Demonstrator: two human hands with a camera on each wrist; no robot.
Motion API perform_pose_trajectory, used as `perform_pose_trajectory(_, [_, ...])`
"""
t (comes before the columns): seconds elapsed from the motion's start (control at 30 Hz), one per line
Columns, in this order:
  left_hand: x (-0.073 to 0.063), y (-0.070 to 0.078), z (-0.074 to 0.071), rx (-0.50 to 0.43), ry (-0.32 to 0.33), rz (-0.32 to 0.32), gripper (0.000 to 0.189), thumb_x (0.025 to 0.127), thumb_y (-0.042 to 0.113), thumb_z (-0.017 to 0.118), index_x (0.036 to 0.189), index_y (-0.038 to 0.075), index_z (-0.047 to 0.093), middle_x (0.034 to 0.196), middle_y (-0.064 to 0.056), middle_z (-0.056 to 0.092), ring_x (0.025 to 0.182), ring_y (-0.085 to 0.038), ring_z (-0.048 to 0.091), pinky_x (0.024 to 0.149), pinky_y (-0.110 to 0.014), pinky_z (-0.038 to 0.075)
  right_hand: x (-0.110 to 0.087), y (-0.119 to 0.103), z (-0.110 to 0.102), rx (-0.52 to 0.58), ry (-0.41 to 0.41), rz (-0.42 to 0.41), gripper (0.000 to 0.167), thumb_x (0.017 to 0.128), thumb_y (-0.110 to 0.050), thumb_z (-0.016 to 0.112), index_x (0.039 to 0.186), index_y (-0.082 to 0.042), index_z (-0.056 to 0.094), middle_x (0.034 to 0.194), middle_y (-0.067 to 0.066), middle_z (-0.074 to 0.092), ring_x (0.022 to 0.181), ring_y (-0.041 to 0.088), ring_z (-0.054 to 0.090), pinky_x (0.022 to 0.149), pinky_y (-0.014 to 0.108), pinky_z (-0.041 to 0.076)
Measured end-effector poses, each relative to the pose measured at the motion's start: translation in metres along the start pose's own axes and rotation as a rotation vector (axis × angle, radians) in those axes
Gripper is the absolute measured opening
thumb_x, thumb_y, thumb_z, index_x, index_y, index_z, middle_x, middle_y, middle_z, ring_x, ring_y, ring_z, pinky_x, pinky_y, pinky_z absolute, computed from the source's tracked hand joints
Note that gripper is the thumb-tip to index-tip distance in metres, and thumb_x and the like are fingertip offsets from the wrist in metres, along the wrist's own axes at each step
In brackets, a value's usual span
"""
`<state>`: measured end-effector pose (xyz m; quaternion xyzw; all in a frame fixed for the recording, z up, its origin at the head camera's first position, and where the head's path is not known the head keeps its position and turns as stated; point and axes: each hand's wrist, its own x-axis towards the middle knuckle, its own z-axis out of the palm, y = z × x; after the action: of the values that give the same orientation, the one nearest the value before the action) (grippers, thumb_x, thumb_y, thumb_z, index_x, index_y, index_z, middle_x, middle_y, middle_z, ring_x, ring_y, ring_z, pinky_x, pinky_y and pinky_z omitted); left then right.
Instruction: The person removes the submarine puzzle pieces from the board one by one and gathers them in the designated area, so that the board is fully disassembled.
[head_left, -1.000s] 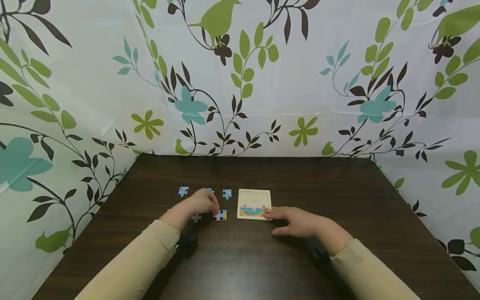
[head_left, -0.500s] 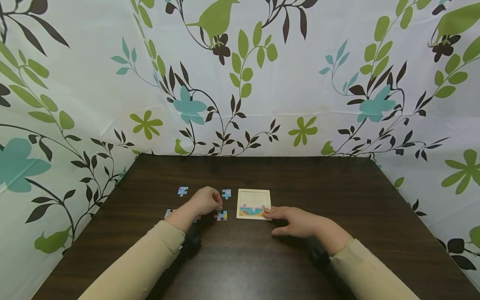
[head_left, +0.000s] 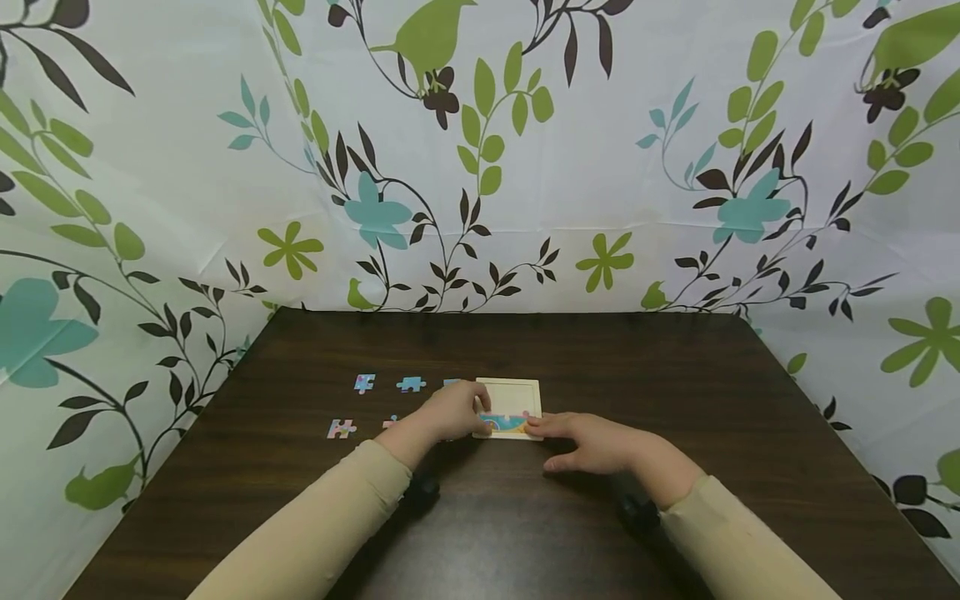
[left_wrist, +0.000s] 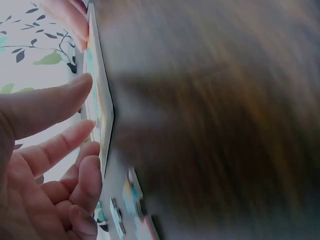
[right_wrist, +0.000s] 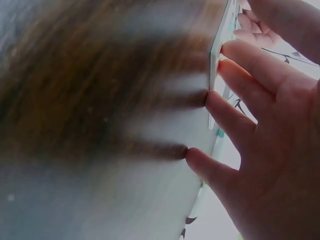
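A small square puzzle tray lies mid-table, with bright pieces along its near side and bare pale board behind them. My left hand reaches over the tray's left edge. Seen from the left wrist, its thumb and forefinger stand apart beside the tray, with nothing between them, while the other fingers bend inward. My right hand rests its fingertips on the tray's near right corner. In the right wrist view its fingers are spread, two at the tray's edge and others on the tabletop.
Loose jigsaw pieces lie left of the tray: one at the far left, a blue piece, a pink-and-blue piece, and others partly behind my left hand and wrist. The dark wooden table meets a leaf-patterned cloth at the back.
My left hand has moved right, from above the loose pieces to the tray's left edge, uncovering the blue piece and the pink-and-blue one. My right hand stays at the tray's corner.
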<state>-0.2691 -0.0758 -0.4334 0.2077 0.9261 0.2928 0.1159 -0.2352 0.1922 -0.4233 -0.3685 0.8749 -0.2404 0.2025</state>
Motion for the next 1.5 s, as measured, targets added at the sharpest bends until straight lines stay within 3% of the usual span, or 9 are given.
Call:
perform_pose_trajectory(0.17, [0.002,0.004,0.004,0.016,-0.01,-0.022,0.031,0.078,0.019,0.085,0.097,0.01,0.063,0.084,0.0,0.057,0.071,-0.018,0.053,0.064,-0.037,0.044,0.001,0.0,0.001,-0.003,0.0,0.016,0.062,0.093,-0.036,0.069,0.147,-0.013,0.048,0.157,0.004,0.033,0.141,0.028,0.033,0.109,0.053,0.03])
perform_pose_trajectory(0.3, [0.003,0.004,0.004,0.017,-0.01,-0.045,0.031,0.078,0.019,0.085,0.096,0.01,0.061,0.084,-0.001,0.057,0.072,-0.019,0.053,0.065,-0.038,0.044,0.005,-0.002,0.0,0.004,0.05,0.019,0.054,0.094,-0.036,0.067,0.142,-0.013,0.055,0.152,0.003,0.041,0.137,0.025,0.039,0.107,0.051,0.033])
perform_pose_trajectory(0.53, [0.006,0.003,0.005,0.006,-0.008,-0.07,0.031,0.077,0.018,0.085,0.095,0.011,0.061,0.084,-0.001,0.057,0.071,-0.019,0.053,0.064,-0.036,0.044,0.016,-0.01,0.0,-0.088,0.128,-0.044,0.056,0.094,-0.029,0.069,0.144,-0.01,0.052,0.152,0.009,0.042,0.14,0.029,0.036,0.108,0.052,0.032])
perform_pose_trajectory(0.67, [0.006,0.003,0.005,-0.018,0.0,-0.08,0.03,0.077,0.015,0.085,0.095,0.011,0.061,0.084,-0.001,0.058,0.07,-0.019,0.054,0.062,-0.035,0.045,0.019,-0.011,0.006,-0.189,0.096,-0.074,0.067,0.093,-0.032,0.07,0.149,-0.006,0.043,0.155,0.011,0.036,0.142,0.032,0.031,0.109,0.056,0.028])
perform_pose_trajectory(0.83, [0.005,0.003,0.006,-0.073,0.011,-0.106,0.027,0.079,0.011,0.083,0.094,0.011,0.061,0.086,-0.003,0.058,0.062,-0.019,0.054,0.052,-0.032,0.045,0.018,-0.011,0.016,-0.266,0.045,-0.016,0.081,0.092,-0.049,0.065,0.154,-0.009,0.032,0.16,0.006,0.028,0.146,0.028,0.023,0.111,0.058,0.02])
perform_pose_trajectory(0.97, [0.007,0.002,0.008,-0.088,0.017,-0.123,0.027,0.078,0.009,0.083,0.094,0.012,0.06,0.085,-0.003,0.058,0.059,-0.019,0.054,0.047,-0.031,0.045,0.017,-0.013,0.018,-0.279,0.024,-0.009,0.083,0.092,-0.059,0.058,0.156,-0.014,0.03,0.161,0.007,0.024,0.147,0.029,0.019,0.112,0.057,0.02])
perform_pose_trajectory(1.13, [0.008,0.001,0.008,-0.077,0.018,-0.117,0.029,0.077,0.009,0.083,0.093,0.012,0.06,0.082,-0.003,0.057,0.062,-0.019,0.054,0.049,-0.031,0.045,0.018,-0.014,0.016,-0.302,-0.018,-0.004,0.081,0.091,-0.065,0.052,0.156,-0.023,0.029,0.162,0.007,0.021,0.147,0.03,0.018,0.112,0.052,0.025])
perform_pose_trajectory(1.5, [0.009,0.003,0.005,-0.058,0.021,-0.102,0.03,0.075,0.009,0.084,0.094,0.011,0.06,0.084,-0.003,0.057,0.07,-0.02,0.054,0.057,-0.032,0.045,0.021,-0.018,0.008,-0.238,-0.061,0.04,0.08,0.09,-0.062,0.058,0.155,-0.024,0.033,0.162,0.004,0.02,0.147,0.029,0.017,0.111,0.052,0.027])
